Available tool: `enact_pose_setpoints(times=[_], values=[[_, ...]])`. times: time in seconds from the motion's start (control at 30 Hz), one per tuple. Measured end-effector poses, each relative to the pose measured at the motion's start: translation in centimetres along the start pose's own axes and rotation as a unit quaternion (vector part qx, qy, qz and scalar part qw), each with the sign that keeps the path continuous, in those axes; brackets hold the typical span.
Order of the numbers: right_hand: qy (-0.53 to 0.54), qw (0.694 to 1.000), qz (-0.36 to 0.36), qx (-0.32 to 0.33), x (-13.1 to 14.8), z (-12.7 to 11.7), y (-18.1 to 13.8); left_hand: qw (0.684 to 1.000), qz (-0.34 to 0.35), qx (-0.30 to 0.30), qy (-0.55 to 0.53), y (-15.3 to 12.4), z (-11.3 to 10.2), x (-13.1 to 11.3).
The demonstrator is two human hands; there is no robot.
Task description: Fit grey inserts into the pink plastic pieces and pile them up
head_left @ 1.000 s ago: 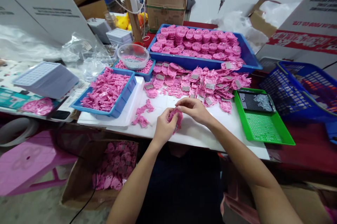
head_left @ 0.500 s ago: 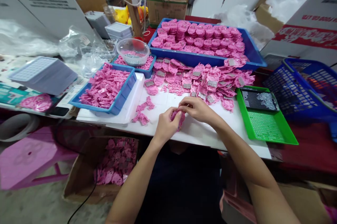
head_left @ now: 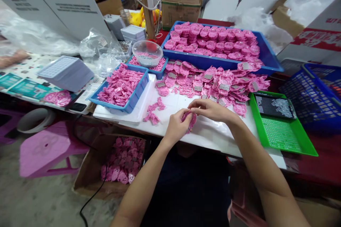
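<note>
Both my hands meet over the front edge of the white table (head_left: 207, 134), closed on one pink plastic part (head_left: 189, 119). My left hand (head_left: 177, 127) grips it from below and the left. My right hand (head_left: 210, 109) pinches its top from the right. Just behind my hands lies a heap of pink parts with grey insets (head_left: 218, 83). A few small pink pieces (head_left: 153, 111) lie to the left of my hands.
A large blue tray of stacked pink parts (head_left: 269, 54) stands at the back. A smaller blue tray of pink pieces (head_left: 119, 86) and a clear bowl (head_left: 147, 53) sit left. A green tray (head_left: 282, 127) and blue basket (head_left: 314, 92) are right. A cardboard box of pink parts (head_left: 119, 163) is on the floor.
My hands stay closed on the same pink part, working it in place. The camera has shifted left, so the whole scene sits further right in view.
</note>
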State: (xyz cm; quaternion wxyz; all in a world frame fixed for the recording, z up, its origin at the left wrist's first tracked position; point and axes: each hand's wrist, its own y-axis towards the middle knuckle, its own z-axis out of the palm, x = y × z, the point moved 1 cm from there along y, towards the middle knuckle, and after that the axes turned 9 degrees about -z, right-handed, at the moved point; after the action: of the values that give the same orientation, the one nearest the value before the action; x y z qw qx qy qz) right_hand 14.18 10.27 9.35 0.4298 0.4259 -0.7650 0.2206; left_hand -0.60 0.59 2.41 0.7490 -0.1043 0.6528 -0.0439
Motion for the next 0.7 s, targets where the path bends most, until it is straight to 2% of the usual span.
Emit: enact_pose_setpoints(times=[0.17, 0.3, 0.37, 0.43, 0.5, 0.6, 0.7], values=[[-0.064, 0.998, -0.012, -0.017, 1.4, -1.3, 1.3, 1.000, -0.004, -0.003, -0.025, 0.2, 0.0, -0.3], [-0.110, 0.991, -0.068, -0.027, 2.9, -0.8, 5.1, 0.999, -0.002, -0.011, -0.031, 0.5, -0.1, -0.2], [-0.140, 0.984, -0.108, 0.028, 3.6, 0.3, 7.6, 1.000, -0.002, -0.012, -0.026, 0.6, -0.1, -0.1], [-0.189, 0.964, -0.131, 0.134, 4.0, 1.8, 10.1, 1.000, 0.004, -0.011, -0.012, 0.6, -0.1, -0.1], [-0.275, 0.932, -0.100, 0.213, 4.2, 3.5, 12.0, 1.000, 0.007, -0.007, 0.003, 0.5, -0.1, -0.1], [-0.396, 0.887, -0.046, 0.234, 4.2, 5.4, 13.5, 1.000, 0.002, -0.003, 0.011, 0.5, -0.1, 0.0], [-0.436, 0.866, -0.051, 0.239, 3.9, 6.3, 13.6, 1.000, 0.006, -0.008, 0.022, 0.6, -0.2, 0.1]])
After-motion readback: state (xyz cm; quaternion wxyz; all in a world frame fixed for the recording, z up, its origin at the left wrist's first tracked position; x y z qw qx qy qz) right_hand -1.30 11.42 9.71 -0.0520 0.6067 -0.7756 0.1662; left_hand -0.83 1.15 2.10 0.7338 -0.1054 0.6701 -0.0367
